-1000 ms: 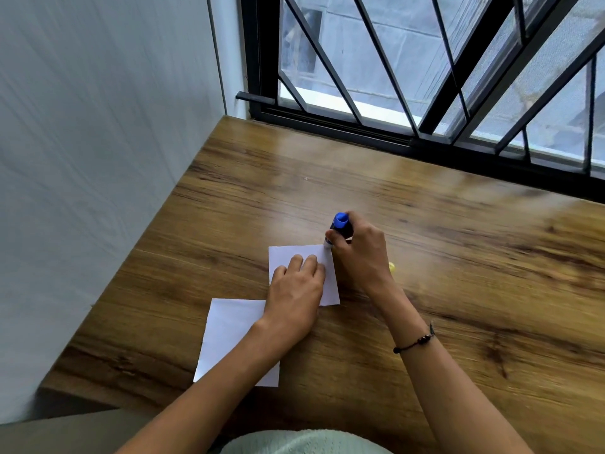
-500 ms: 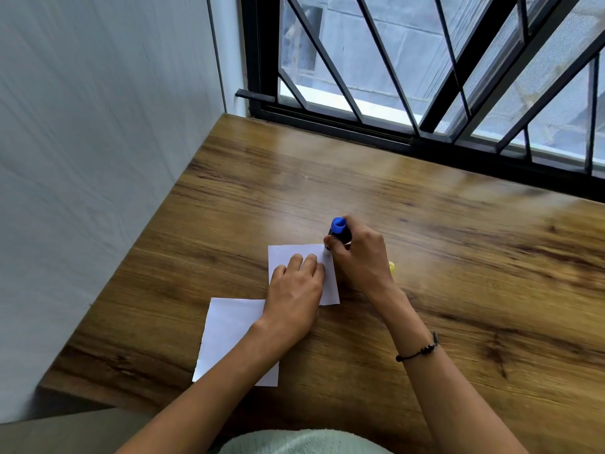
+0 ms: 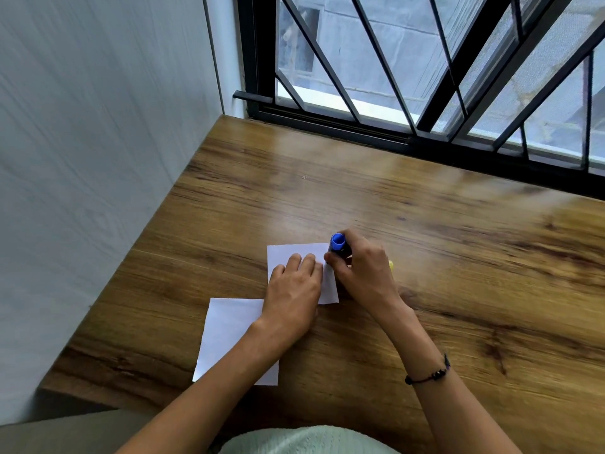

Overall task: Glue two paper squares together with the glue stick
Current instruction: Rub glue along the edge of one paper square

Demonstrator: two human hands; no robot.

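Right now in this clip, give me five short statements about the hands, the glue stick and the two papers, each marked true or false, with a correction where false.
1. The left hand rests flat on the far paper square. True.
2. The right hand grips the blue-ended glue stick at that square's far right corner. True.
3. The near paper square is stacked on top of the far one. False: it lies on the wooden table nearer the person, partly under the left forearm.
4. The glue stick lies loose on the table. False: the right hand holds it.
5. A dark bracelet sits on the left wrist. False: it is on the right wrist.
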